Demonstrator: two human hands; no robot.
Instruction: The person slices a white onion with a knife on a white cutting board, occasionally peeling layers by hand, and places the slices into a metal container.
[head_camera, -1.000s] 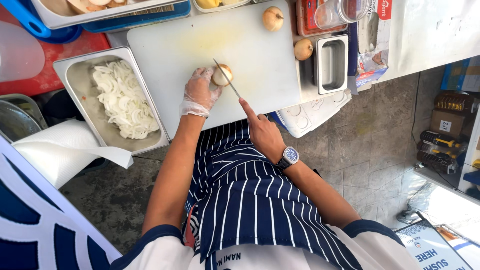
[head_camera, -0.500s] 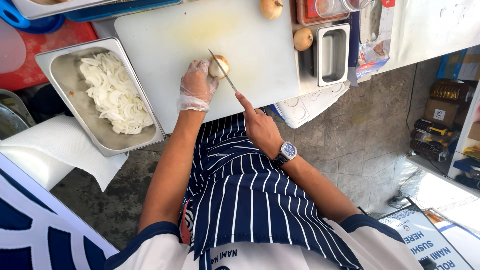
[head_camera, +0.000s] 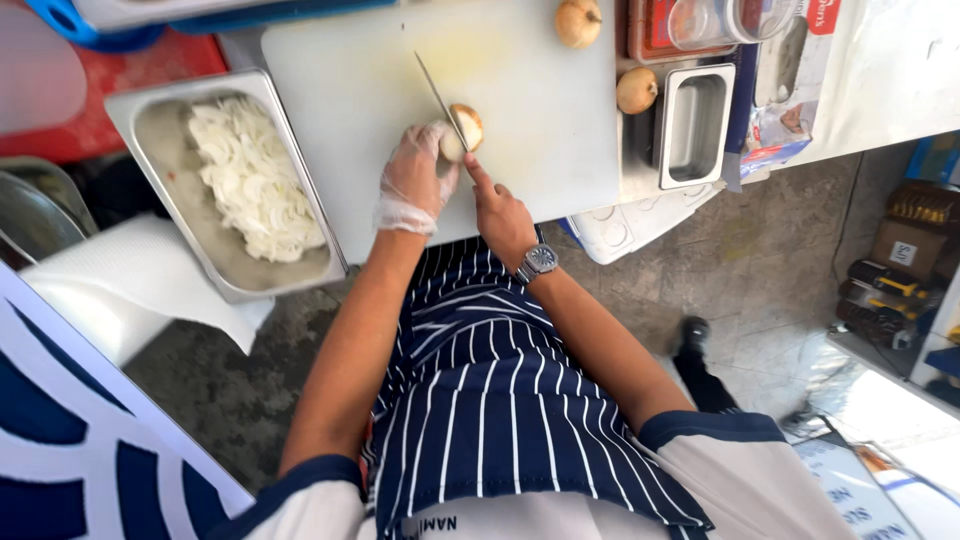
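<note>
Slicing was partly done: the gloved left hand (head_camera: 415, 180) clenched a round brown-skinned onion (head_camera: 462, 130) on the white plastic cutting board (head_camera: 530, 150), and the right hand (head_camera: 500, 212) grasped a steel knife (head_camera: 438, 95) over it. Left of the fingers, a steel tray (head_camera: 150, 110) held sliced white onion (head_camera: 250, 185); two whole onions (head_camera: 579, 22) waited beyond.

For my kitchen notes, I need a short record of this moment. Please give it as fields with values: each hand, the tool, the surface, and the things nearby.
left hand: in a clear glove, holds the onion on the board
right hand: bare, grips the knife, forefinger along the blade
knife: blade set against the onion
surface: white cutting board
left of board: steel tray with sliced onion
right of board: two whole onions, an empty steel container
wrist: watch on the right arm
</note>
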